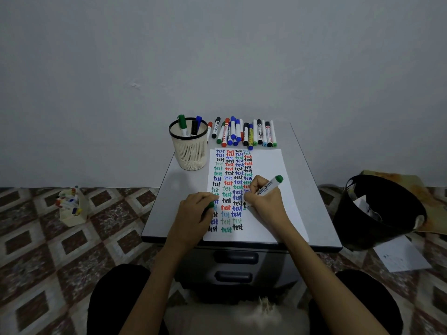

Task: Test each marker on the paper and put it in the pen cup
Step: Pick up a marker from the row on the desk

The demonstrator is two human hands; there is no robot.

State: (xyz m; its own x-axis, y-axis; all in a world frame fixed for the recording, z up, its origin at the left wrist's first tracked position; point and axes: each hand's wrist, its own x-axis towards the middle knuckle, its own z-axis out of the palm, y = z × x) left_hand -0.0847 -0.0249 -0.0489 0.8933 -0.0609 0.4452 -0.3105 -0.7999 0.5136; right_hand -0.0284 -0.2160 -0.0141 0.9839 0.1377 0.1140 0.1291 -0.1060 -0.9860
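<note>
Both hands down, forearms reaching forward.
The left hand [193,213] lies knuckles up, fingers curled round a green cap [210,205]; the right hand [262,200] grips a green marker [269,186] in a writing hold.

One wide-angle camera on the person's head looks forward and down, close over the table [297,180], paper [266,165] centred, wall [217,56] toward 12 o'clock.

Both forearms [158,274] bare to frame edge; black trousers [113,298] over knees.
</note>
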